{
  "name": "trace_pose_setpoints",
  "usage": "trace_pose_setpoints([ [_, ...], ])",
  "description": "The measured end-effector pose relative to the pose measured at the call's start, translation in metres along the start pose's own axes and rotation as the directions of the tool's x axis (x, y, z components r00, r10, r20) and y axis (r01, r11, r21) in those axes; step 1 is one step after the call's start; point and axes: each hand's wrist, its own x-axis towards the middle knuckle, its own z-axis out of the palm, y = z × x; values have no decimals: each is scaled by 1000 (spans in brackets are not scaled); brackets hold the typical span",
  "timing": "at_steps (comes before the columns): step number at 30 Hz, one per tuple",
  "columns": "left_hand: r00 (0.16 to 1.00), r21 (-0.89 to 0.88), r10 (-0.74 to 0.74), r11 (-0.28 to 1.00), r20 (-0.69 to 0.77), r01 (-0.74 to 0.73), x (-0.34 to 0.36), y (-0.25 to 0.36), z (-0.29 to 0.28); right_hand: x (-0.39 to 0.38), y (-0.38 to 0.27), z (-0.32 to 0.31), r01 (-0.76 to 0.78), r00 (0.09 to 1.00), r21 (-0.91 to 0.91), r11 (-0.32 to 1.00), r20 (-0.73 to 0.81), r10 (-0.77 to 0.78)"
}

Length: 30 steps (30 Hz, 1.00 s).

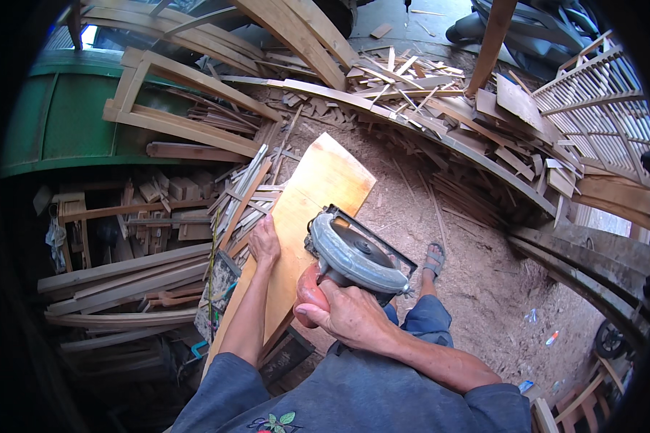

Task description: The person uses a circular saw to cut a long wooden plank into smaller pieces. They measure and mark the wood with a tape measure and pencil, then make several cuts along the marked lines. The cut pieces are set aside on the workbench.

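Note:
A wide, light wooden board (325, 172) slants away from me, its far end brightly lit. A faint dark line crosses it ahead of the saw. On the board's right side sits a circular saw (354, 249) with a grey guard and a reddish-orange handle. My right hand (354, 315) is wrapped around that handle, its thumb toward the left. At the board's left edge, my left hand (265, 241) grips the wood, fingers bent and partly hidden. The saw's base plate lies along the board; where the blade meets the wood is hidden.
Thin wood strips (247, 198) lie just left of the board. A heap of offcuts (412, 83) fills the far side, behind a long curved beam (440, 133). Stacked planks (126, 289) stand at left, under a green metal panel (76, 108). My sandaled foot (435, 257) rests on sawdust-covered ground.

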Motion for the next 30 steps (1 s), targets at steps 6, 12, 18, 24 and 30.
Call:
trace_pose_setpoints([
  [6,999,4,-13,1000,51,13,2,-2,-1,2,0,-2,0,1000,-3,1000,8,0],
  [12,998,6,-14,1000,67,14,2,-1,-2,6,-3,-4,0,1000,-5,1000,8,0],
  [18,997,26,-42,999,62,41,1,1,-3,12,-2,-2,25,1000,-18,1000,-13,-25],
  [24,998,-1,-21,1000,52,21,2,-3,-1,21,-3,2,25,999,-28,999,-19,-26],
  [30,997,27,-30,999,68,28,3,-5,0,28,-8,0,27,999,-15,1000,-18,-27],
])
